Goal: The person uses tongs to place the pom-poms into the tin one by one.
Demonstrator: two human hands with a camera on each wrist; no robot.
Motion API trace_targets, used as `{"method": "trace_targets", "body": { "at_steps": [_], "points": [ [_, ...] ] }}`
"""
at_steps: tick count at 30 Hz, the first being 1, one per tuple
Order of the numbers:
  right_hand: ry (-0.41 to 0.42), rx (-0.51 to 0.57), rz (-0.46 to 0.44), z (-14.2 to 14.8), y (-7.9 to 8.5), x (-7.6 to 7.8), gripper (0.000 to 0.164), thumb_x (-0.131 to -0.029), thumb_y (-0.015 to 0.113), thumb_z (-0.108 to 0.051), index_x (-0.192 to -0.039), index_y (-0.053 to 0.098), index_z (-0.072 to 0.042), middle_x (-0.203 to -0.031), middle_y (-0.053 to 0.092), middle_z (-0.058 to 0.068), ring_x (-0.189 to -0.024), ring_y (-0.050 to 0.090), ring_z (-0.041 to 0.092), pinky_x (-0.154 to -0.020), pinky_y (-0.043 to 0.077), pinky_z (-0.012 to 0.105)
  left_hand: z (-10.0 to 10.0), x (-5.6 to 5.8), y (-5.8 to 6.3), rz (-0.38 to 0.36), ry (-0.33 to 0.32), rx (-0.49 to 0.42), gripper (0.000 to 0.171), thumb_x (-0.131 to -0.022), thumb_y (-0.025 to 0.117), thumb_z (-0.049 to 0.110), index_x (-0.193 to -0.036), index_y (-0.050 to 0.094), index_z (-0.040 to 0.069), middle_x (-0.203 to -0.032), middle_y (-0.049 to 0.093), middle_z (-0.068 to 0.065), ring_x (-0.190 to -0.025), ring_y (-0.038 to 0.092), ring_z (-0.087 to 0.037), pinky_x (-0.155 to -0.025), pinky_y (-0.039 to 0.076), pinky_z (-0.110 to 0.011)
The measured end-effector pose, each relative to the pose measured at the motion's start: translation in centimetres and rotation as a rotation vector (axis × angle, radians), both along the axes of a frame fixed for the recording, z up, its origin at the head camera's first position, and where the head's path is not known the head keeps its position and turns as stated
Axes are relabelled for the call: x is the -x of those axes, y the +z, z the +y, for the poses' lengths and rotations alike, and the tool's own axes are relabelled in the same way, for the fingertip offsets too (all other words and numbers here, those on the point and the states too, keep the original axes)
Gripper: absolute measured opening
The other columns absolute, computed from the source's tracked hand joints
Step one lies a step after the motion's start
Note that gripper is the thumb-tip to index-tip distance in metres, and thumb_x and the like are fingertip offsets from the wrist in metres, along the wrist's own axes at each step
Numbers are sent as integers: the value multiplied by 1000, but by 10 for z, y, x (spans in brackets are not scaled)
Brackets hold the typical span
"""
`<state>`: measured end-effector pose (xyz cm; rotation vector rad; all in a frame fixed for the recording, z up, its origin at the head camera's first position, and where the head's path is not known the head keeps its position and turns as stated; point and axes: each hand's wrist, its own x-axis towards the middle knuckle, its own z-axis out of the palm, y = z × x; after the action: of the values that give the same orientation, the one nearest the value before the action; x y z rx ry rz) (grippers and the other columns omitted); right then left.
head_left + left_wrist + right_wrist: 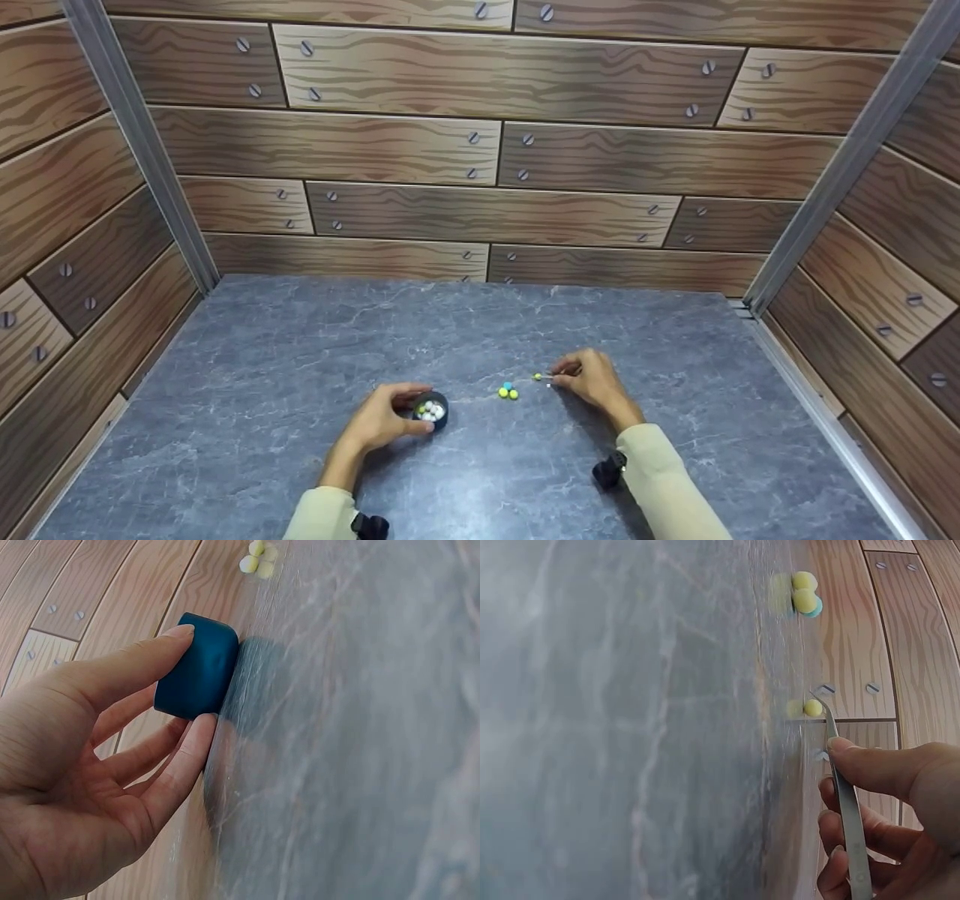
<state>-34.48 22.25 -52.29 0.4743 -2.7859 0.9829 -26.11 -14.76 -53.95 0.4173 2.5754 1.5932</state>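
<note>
Pinching tweezers [853, 840], the right hand [594, 377] has a yellow ball [537, 376] at their left-pointing tips; left hand [377, 422] grips a cup [201, 669].

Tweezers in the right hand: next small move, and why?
I'd close the tweezers on the lone yellow ball, if they aren't gripping it already; I can't tell. The right hand has their tips right at that ball, which sits apart from the other three. The left hand holds the cup, with balls inside.
</note>
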Motion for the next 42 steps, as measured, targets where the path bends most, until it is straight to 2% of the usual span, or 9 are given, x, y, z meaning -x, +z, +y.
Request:
{"method": "trace_targets", "body": {
  "at_steps": [13,21,27,42],
  "points": [
    [21,-19,29,3,-1,-1,6,-81,84,-4,-86,82,-5,-84,80,12,-73,68,16,-67,53,30,0,-1,1,9,-5,-9,59,-79,89,12,-133,67,2,-129,71,-20,-118,67,-37,-103,52,-55],
    [7,-25,34,-5,6,-4,5,-81,84,-5,-85,82,-7,-81,79,9,-69,63,11,-65,51,28,1,0,0,12,0,-5,58,-79,90,12,-131,68,3,-127,72,-18,-116,68,-36,-101,53,-54],
    [37,-31,45,-17,13,-7,5,-82,82,-4,-86,82,-8,-82,79,9,-66,59,8,-63,47,24,1,0,-1,17,-6,-19,57,-79,89,9,-131,68,1,-125,73,-19,-115,68,-36,-102,53,-54],
    [162,13,99,-56,24,-18,5,-82,83,-4,-84,82,-8,-81,80,7,-70,65,14,-64,48,21,1,0,0,13,0,-14,57,-79,89,10,-132,68,3,-126,73,-19,-116,68,-36,-102,52,-55]
  ]
}}
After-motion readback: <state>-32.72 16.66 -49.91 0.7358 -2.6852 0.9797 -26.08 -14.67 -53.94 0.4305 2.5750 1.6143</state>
